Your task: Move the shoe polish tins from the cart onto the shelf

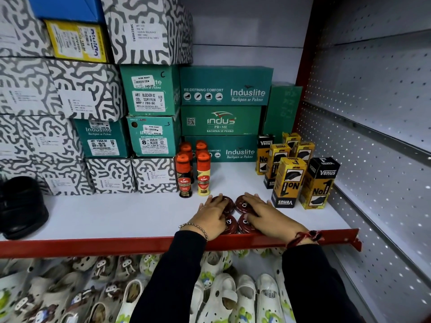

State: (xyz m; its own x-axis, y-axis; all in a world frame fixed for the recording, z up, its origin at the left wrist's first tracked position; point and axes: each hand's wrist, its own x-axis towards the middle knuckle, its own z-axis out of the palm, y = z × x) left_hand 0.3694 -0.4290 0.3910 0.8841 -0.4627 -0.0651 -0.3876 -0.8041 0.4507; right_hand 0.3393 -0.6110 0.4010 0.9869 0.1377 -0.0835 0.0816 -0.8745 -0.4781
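Note:
Several round dark-red shoe polish tins lie flat in a tight square near the front of the white shelf [116,215]. The back pair are the back-left tin [225,201] and the back-right tin [240,204]; the front pair are the front-left tin [231,225] and the front-right tin [244,223]. My left hand [213,216] lies flat over the left two, fingers spread. My right hand [268,213] rests flat across the right two. Neither hand curls around a tin. The cart is out of view.
Kiwi liquid polish bottles [185,178] stand just behind-left of the tins, and yellow-black Venus boxes [289,183] stand to the right. Green and patterned shoe boxes [224,89] are stacked behind. A black shoe [21,206] sits far left. White clogs [221,299] fill the shelf below.

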